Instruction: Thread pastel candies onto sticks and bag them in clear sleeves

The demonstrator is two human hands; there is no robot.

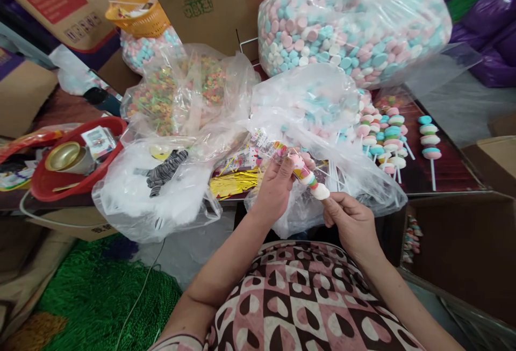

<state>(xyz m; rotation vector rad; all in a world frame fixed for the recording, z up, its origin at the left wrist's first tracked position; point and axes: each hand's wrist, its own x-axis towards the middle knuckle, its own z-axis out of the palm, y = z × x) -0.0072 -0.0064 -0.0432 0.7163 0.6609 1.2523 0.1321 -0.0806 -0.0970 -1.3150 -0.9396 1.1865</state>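
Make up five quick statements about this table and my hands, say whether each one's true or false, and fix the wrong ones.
1. The left hand and the right hand are on the same marshmallow stick. True.
2. A gold-coloured bowl sits in the red basket. True.
3. The red basket is on the right side of the picture. False: it is on the left side.
4. The large clear bag at the back holds only white marshmallows. False: pink and blue ones show in it too.
5. Shiny gold strips lie to the left of the marshmallow stick in the picture. True.
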